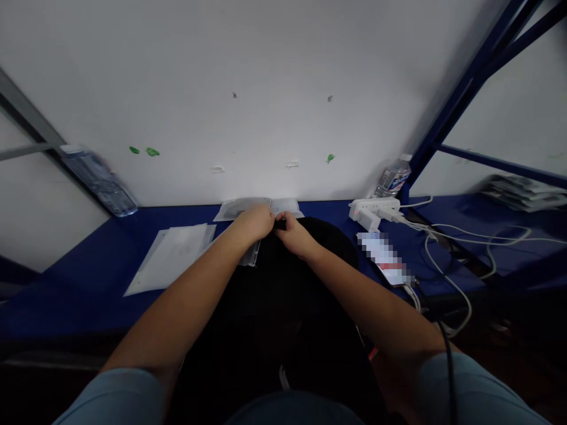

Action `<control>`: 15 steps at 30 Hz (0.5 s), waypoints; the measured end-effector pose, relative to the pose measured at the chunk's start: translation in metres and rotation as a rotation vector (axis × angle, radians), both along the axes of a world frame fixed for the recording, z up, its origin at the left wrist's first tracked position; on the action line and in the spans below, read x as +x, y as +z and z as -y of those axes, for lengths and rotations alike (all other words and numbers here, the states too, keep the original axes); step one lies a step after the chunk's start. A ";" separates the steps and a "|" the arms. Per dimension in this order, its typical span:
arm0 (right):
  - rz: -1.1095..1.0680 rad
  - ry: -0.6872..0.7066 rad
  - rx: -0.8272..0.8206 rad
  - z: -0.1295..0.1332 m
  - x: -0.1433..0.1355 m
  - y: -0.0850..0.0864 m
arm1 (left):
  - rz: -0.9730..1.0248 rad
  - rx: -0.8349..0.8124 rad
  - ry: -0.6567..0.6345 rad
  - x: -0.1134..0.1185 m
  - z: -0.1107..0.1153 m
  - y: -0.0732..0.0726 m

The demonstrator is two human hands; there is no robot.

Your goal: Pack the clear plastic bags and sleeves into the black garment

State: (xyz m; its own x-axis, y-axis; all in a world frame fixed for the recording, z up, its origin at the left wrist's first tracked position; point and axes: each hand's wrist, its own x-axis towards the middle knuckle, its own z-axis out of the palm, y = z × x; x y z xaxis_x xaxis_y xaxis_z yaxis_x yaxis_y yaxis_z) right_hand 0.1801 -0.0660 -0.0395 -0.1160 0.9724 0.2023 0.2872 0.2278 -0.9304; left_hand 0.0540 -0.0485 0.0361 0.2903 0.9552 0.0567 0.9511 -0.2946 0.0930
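Both my hands meet at the top of a black cloth item [330, 239], which spreads from the desk down towards my lap; its exact kind is too dark to make out. My left hand [257, 221] is closed on the cloth's upper edge, its fingertips partly hidden. Close beside it, my right hand [295, 236] pinches the same edge between thumb and fingers. Behind the hands lie clear plastic bags [286, 206]. More flat, whitish plastic bags [172, 254] lie left of my left forearm.
The blue desk [88, 254] meets a white wall [283, 130]. A phone [385, 260] on a cable lies right, near a white power strip [376, 206] with tangled cords. Bottles stand at the right [393, 176] and lean at the left [100, 180]. Blue frame bars [469, 88] rise at right.
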 end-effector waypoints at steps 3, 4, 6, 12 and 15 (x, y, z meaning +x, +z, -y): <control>0.074 -0.143 -0.028 -0.002 -0.003 -0.002 | -0.045 0.019 -0.038 0.006 0.004 -0.011; 0.104 -0.184 -0.020 -0.003 -0.002 -0.002 | -0.057 0.031 -0.071 0.007 0.005 -0.015; 0.177 -0.224 0.002 -0.003 0.001 -0.001 | -0.061 0.056 -0.117 0.008 0.006 -0.020; 0.428 -0.264 0.130 0.003 0.019 0.013 | -0.047 0.030 -0.077 -0.011 0.012 -0.034; 0.420 -0.102 -0.066 0.008 0.022 0.020 | -0.060 0.030 -0.065 -0.017 0.016 -0.042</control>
